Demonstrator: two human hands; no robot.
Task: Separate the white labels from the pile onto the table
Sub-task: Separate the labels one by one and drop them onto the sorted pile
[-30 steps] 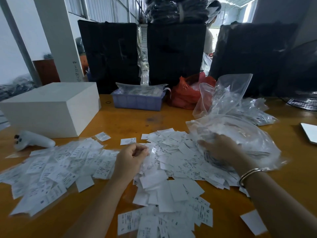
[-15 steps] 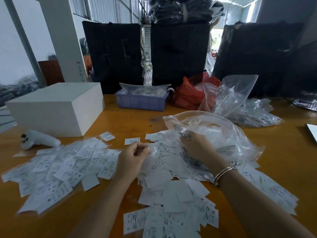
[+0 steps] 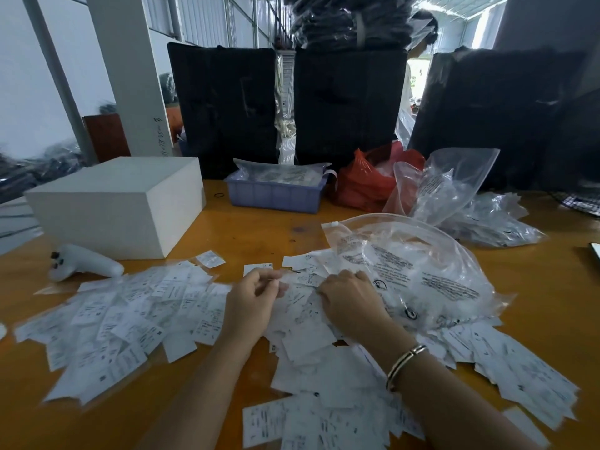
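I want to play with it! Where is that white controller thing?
In the head view, the white controller lies on the left of the wooden table, just in front of the white box and behind the left spread of labels.

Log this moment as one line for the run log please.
stage: sorting | left hand: pinching label at pile | right hand: pressed on pile beside clear bag | sorted labels: spread left

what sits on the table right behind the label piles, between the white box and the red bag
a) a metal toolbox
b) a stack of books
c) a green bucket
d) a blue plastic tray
d, a blue plastic tray holding clear packets stands on the table between the white box and the red bag.
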